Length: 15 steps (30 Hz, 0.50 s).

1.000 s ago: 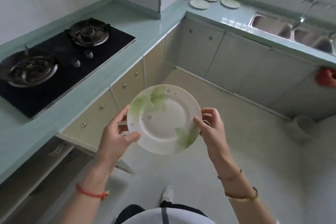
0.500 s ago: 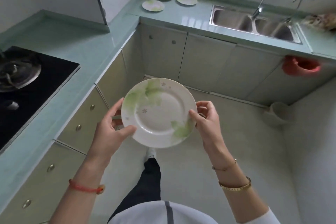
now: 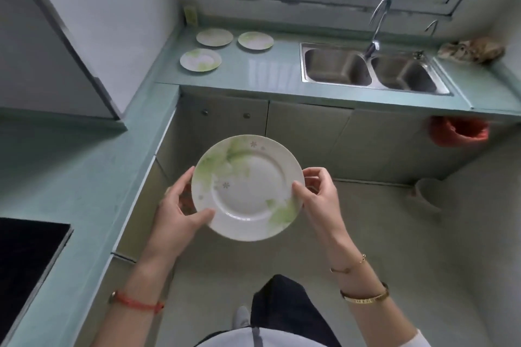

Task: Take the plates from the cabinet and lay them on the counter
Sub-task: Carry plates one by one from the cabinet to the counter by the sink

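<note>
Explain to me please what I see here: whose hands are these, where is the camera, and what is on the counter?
No machine here: a person wears one camera on the head, looking forward and down. You see the left hand and right hand holding one plate by its opposite edges, above the floor. On the green counter ahead lie three similar plates, flat and apart, left of a double sink under a window. A black stove is at the lower left.

Left hand [image 3: 177, 213] and right hand [image 3: 317, 197] raised at chest height, fingers curled in opposed edge grips, forearms extended forward, wrists banded.
</note>
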### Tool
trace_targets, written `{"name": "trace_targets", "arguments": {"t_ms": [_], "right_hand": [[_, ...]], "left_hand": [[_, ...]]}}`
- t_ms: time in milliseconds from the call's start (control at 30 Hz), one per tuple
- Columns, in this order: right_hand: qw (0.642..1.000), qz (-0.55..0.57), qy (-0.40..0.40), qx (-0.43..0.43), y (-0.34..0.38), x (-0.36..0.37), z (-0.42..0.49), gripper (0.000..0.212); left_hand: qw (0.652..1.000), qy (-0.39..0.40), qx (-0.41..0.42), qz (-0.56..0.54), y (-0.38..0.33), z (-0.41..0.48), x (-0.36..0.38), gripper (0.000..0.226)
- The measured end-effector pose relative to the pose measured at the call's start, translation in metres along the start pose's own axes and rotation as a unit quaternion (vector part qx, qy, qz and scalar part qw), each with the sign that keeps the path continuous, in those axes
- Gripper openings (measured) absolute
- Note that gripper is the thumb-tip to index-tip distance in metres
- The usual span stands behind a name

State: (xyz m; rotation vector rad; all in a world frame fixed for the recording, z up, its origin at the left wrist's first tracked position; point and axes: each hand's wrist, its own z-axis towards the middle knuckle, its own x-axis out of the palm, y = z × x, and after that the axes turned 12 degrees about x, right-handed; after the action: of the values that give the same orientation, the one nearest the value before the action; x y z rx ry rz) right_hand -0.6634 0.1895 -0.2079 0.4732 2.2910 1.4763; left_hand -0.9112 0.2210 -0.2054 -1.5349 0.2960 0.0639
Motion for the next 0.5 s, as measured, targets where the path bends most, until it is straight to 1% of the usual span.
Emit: {"name": "trace_targets", "arguments": {"t_ms": [167, 367, 400, 500], "right_hand": [[1.000, -0.004, -0.024, 0.000, 0.029, 0.031, 0.083, 0.016], [1.000, 0.000, -0.023, 0.006, 0.073, 0.064, 0.203, 0.018], [1.000, -0.003, -0.021, 0.002, 0.086, 0.071, 0.237, 0.018], [1.000, -0.021, -0.023, 0.003, 0.110, 0.084, 0.291, 0.018]], "left_hand": [[1.000, 0.008, 0.004, 0.011, 0.012, 0.097, 0.006, 0.088], [1.000, -0.004, 0.011, 0.016, 0.016, 0.227, 0.024, 0.088], [1.000, -0.011, 0.012, 0.014, 0.017, 0.262, 0.029, 0.088], [1.000, -0.010, 0.005, 0.024, 0.013, 0.317, 0.036, 0.087]]}}
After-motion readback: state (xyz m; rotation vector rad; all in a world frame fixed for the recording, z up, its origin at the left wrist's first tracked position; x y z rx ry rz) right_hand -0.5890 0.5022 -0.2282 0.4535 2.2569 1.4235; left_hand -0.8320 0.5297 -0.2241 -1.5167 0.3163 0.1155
